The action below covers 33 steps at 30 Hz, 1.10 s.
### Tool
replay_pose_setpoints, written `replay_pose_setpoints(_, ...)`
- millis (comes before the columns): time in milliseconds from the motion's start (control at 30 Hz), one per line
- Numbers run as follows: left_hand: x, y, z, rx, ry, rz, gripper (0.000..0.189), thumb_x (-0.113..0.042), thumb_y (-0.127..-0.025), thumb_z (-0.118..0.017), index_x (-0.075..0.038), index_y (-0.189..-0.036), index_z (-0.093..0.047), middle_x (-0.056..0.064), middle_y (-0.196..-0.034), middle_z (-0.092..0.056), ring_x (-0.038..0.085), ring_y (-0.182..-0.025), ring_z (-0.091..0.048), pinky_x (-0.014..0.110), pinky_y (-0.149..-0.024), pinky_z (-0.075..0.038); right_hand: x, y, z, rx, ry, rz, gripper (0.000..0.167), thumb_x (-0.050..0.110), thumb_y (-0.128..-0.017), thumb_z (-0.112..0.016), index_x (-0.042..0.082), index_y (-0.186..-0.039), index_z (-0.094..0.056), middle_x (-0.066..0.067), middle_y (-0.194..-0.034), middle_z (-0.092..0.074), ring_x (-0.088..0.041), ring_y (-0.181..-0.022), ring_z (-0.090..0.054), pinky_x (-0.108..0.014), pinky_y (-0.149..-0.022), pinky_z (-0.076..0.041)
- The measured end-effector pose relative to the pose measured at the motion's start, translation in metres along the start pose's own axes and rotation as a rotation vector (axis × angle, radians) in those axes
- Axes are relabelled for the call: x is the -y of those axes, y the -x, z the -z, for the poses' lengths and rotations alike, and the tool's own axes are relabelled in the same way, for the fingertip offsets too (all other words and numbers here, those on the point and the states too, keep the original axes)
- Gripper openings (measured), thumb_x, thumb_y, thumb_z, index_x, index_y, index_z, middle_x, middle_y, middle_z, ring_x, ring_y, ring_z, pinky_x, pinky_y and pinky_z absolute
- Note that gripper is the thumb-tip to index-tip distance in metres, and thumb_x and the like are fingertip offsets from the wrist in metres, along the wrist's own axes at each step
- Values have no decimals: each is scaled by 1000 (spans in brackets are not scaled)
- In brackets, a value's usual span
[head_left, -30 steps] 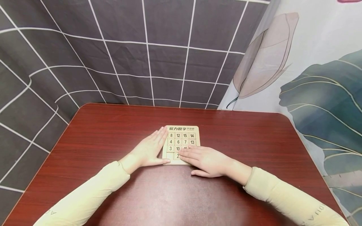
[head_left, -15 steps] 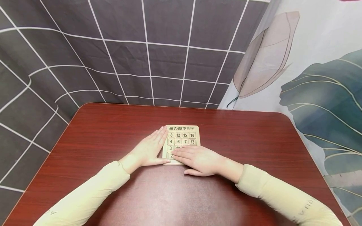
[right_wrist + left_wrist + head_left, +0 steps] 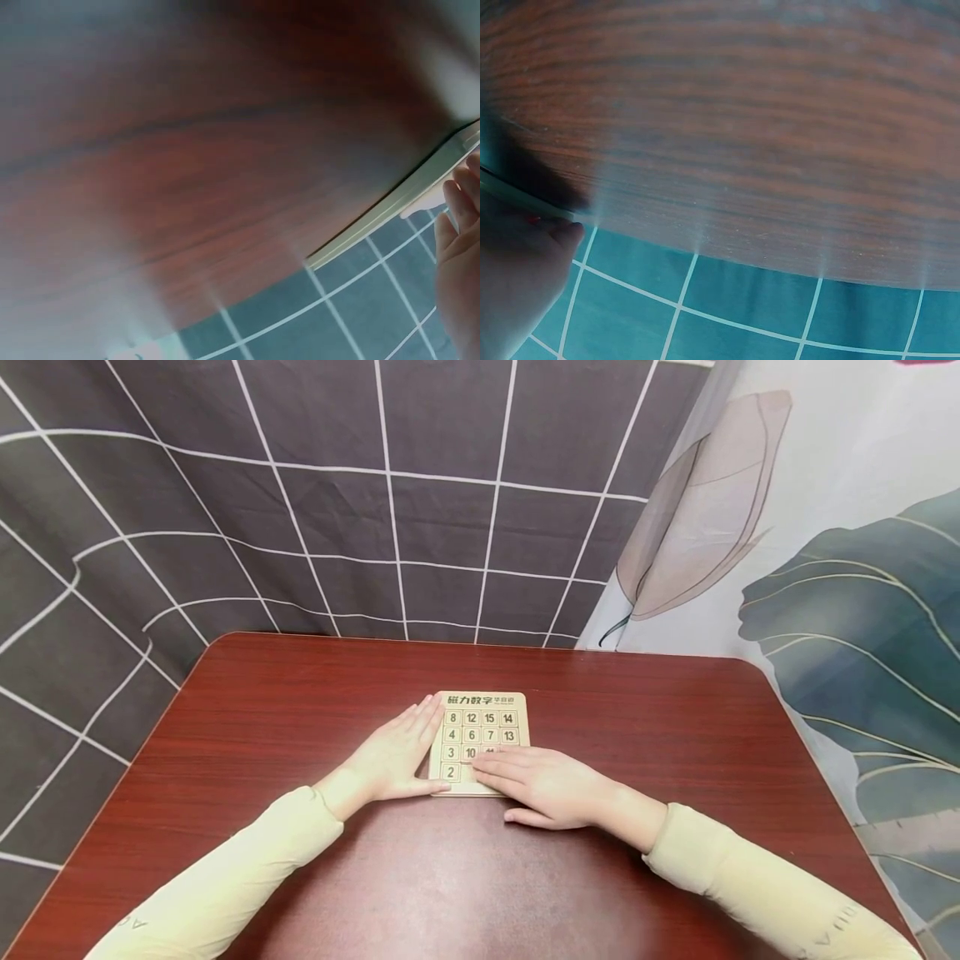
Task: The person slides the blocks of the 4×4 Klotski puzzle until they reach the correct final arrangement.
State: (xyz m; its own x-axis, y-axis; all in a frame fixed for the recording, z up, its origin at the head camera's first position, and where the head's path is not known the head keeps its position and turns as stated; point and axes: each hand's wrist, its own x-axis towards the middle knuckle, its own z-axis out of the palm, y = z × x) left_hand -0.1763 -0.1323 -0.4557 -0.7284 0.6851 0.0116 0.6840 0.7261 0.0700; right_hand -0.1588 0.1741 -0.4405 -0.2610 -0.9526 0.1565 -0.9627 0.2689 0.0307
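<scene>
A pale wooden number sliding puzzle (image 3: 486, 700) lies flat on the dark red table, with numbered square tiles in rows. My left hand (image 3: 397, 752) rests along its left edge, fingers straight, thumb at the lower left corner. Flat over the lower right part lies my right hand (image 3: 551, 787), its straight fingertips on the bottom rows, covering several tiles. Tile 2 (image 3: 450, 772) sits in the bottom left corner, with a bare slot to its right. In the right wrist view the puzzle's edge (image 3: 390, 214) shows beside the fingers.
The table (image 3: 315, 693) has a wood grain and rounded far corners. Behind it hangs a dark grey curtain (image 3: 442, 518) with white grid lines. A white curtain with large leaf prints (image 3: 847, 610) hangs at the right.
My right hand slides left over the bottom row, then back right. Tile 2 has moved one place left into the corner. The left hand stays in place.
</scene>
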Motion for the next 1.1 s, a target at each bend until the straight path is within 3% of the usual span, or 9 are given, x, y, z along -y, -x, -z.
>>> replay_pose_setpoints(233, 1, -1, 0, 12, 3, 7, 113, -68, -93, -64, 13, -162, -27, 29, -173, -22, 41, -163, -26, 47, -134, -30, -3, 20, 0, -9, 12, -33, 64, 38, -100, -70, 3, -152, -57, -11, -155, -60, -26, -146, -57, -43, -122, -48)
replay_pose_setpoints(467, 1, -2, 0, 9, 6, 7, 113, -68, -93, -65, 13, -162, -28, 30, -173, -23, 41, -162, -27, 48, -133, -30, -3, 27, -2, -33, 18, -35, 65, 39, -99, -71, 3, -152, -57, -10, -155, -61, -25, -146, -57, -44, -121, -48)
replay_pose_setpoints(933, 0, -1, 1, 4, 15, 0, 113, -67, -93, -65, 14, -162, -26, 30, -173, -22, 41, -163, -26, 48, -133, -30, 1, 0, -6, 5, 55, -7, 63, 40, -104, -65, 3, -154, -55, -11, -157, -59, -22, -148, -55, -42, -124, -46)
replay_pose_setpoints(1100, 0, 0, 1, 4, 4, -1, 113, -67, -93, -65, 14, -162, -26, 31, -173, -22, 41, -162, -26, 48, -133, -30, 2, 1, -2, 34, 39, -27, 62, 40, -104, -64, 4, -154, -54, -11, -158, -58, -23, -150, -53, -42, -125, -45)
